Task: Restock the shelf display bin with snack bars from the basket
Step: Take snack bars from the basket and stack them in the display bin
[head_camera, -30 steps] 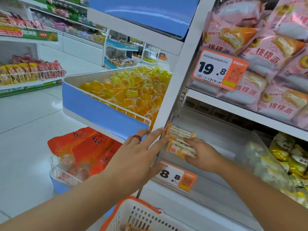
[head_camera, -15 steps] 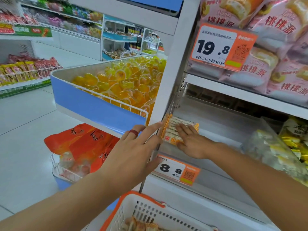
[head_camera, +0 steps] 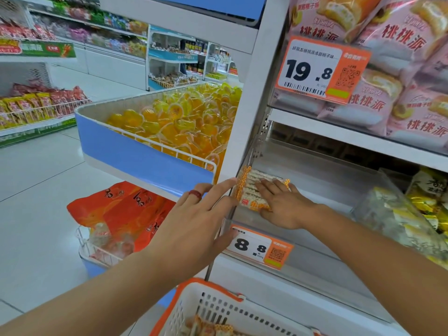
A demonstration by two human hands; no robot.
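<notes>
We are in a shop aisle with a pale tiled floor (head_camera: 36, 190), white shelving on the right and a blue-fronted tub of yellow jelly cups (head_camera: 184, 122) to the left of it. On the upper shelf sit pink cake bags (head_camera: 400, 69) behind a price tag reading 19.8 (head_camera: 320, 69). Below it is the clear display bin (head_camera: 327, 190), nearly bare, with a tag reading 8.8 (head_camera: 259, 248) on its near lip.

Our right hand (head_camera: 283, 204) lies flat inside the bin, fingers straight and a little spread, pressing a small batch of snack bars (head_camera: 249, 187) down into the far left corner. Our left hand (head_camera: 194, 221) rests with open, spread fingers against the bin's left near edge beside the shelf post, thumb just by the 8.8 tag, holding nothing; it looks to be steadying the bin.

The white and orange basket (head_camera: 218, 311) sits near us at the bottom of the view, with more bars (head_camera: 208, 328) showing inside it.

We judge the step in hand to be seating this first batch, so the task is only just begun: most of the bin floor is bare. The next move calls for lifting the right hand off without dragging the bars askew, reaching down into the basket, and laying the next batch just right of these.
</notes>
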